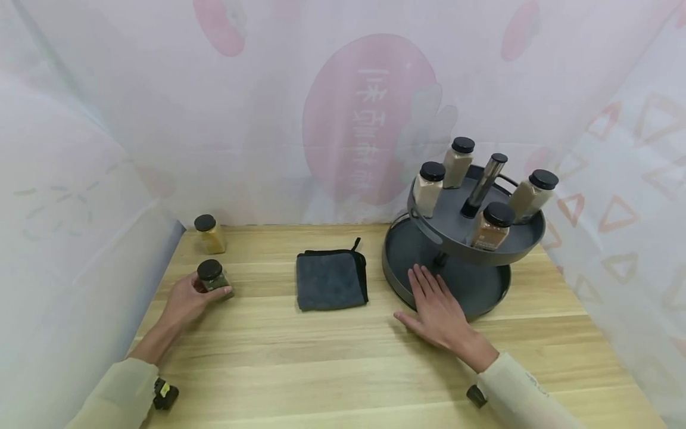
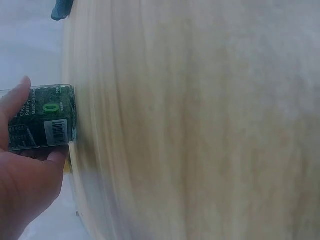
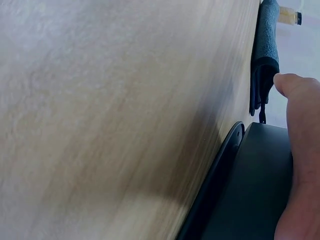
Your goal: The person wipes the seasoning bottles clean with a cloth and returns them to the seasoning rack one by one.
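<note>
On the left of the table, my left hand (image 1: 182,305) grips a small square spice jar (image 1: 220,285) with a black lid. In the left wrist view its label reads parsley over dark green contents, with thumb and fingers on opposite sides of the jar (image 2: 47,117). My right hand (image 1: 440,314) lies palm down with straight fingers over the front rim of a grey two-tier spice rack's lower tray (image 1: 485,293). Its thumb points left, outside the rim. Several black-lidded spice jars, one with reddish-brown contents (image 1: 490,229), stand on the upper tray (image 1: 446,217).
Behind the parsley jar stands a jar of yellow spice (image 1: 213,239). A folded dark grey cloth (image 1: 330,281) lies mid-table, left of the rack. A printed white curtain (image 1: 257,119) hangs along the table's back edge and sides. The rack's centre post (image 1: 485,185) rises above the upper tray.
</note>
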`<action>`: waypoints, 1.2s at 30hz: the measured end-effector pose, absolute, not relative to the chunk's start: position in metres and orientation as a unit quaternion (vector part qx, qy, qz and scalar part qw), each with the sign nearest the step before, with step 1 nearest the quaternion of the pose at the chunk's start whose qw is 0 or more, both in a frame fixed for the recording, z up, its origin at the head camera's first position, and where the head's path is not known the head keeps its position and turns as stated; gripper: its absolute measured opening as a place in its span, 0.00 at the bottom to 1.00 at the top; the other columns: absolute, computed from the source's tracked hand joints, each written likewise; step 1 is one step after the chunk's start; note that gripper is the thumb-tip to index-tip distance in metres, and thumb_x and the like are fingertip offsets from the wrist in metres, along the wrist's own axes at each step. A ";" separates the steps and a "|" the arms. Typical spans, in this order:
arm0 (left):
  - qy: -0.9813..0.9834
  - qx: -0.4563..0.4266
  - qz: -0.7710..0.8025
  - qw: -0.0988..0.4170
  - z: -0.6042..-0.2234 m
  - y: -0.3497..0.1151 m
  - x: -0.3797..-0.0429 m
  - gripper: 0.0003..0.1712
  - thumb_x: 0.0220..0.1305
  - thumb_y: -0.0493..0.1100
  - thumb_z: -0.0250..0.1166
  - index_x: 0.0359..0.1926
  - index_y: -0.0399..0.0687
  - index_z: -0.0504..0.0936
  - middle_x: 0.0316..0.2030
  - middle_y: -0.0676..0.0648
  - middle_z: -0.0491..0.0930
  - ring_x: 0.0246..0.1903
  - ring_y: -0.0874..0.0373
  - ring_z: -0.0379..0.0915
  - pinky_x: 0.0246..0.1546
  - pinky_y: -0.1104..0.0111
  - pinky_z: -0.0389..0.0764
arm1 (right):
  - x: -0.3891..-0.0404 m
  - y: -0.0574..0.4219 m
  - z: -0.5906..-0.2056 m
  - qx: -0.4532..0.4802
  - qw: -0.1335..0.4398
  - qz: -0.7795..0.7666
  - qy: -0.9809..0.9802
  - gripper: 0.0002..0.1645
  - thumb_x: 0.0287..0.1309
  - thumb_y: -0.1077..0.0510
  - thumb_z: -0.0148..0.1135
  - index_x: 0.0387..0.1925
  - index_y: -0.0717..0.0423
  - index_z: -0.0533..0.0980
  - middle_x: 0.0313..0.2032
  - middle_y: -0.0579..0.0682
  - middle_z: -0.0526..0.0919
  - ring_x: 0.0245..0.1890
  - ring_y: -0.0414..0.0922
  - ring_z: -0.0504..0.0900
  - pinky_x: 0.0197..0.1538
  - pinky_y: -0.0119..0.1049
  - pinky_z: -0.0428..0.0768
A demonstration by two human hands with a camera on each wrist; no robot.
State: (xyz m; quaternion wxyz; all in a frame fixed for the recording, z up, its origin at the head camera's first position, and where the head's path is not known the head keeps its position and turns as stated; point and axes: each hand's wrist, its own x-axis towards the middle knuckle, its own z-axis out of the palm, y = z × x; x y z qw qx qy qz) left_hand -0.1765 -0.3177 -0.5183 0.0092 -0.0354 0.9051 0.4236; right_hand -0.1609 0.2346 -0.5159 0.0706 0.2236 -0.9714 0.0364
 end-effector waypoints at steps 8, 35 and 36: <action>0.911 -0.027 0.413 0.006 -0.512 -0.313 -0.172 0.41 0.67 0.59 0.75 0.65 0.32 0.77 0.58 0.25 0.81 0.57 0.31 0.80 0.58 0.43 0.79 | -0.162 0.233 -0.515 0.226 0.072 0.034 -0.971 0.60 0.68 0.26 0.60 0.82 0.64 0.55 0.81 0.64 0.58 0.81 0.59 0.57 0.78 0.59 0.63; 0.868 0.059 0.488 0.073 -0.482 -0.188 -0.122 0.22 0.53 0.47 0.85 0.42 0.40 0.86 0.32 0.50 0.85 0.31 0.58 0.76 0.32 0.70 0.76 | -0.159 0.235 -0.518 0.219 0.072 0.039 -0.972 0.61 0.67 0.26 0.61 0.82 0.64 0.55 0.81 0.64 0.58 0.81 0.59 0.57 0.78 0.59 0.63; 0.863 0.063 0.494 0.077 -0.484 -0.184 -0.120 0.22 0.52 0.46 0.85 0.43 0.41 0.87 0.32 0.50 0.85 0.31 0.58 0.76 0.32 0.70 0.76 | -0.159 0.235 -0.518 0.218 0.072 0.039 -0.972 0.61 0.67 0.26 0.61 0.82 0.64 0.55 0.80 0.64 0.58 0.81 0.59 0.57 0.78 0.59 0.63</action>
